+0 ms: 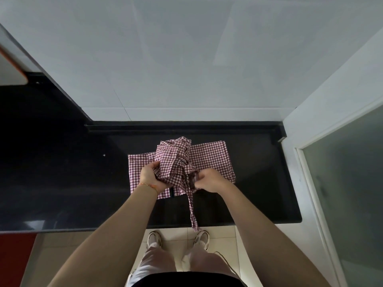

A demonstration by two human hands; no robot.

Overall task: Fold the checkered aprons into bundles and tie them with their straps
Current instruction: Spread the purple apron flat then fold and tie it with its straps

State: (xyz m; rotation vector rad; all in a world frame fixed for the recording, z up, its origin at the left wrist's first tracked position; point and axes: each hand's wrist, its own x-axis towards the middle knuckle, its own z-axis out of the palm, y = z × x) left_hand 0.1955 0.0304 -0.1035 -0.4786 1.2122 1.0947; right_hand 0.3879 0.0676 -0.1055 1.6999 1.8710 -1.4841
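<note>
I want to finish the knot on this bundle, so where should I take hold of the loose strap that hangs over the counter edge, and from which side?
Probably take the strap high up, just below the right hand, where it leaves the apron bundle. Come from the right: the left hand already grips the bundle's left side. The strap lies flat on the counter there, so pinch it across its width.

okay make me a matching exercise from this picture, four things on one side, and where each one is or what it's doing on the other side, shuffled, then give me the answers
Things:
1. left hand
2. right hand
3. loose strap
4. flat apron

States:
A. lies spread on the black counter under the bundle
B. pinches fabric at the bundle's right side
C. hangs past the counter's front edge
D. grips the bunched checkered bundle from the left

Pairs: 1-D, 2-B, 3-C, 4-A
</note>
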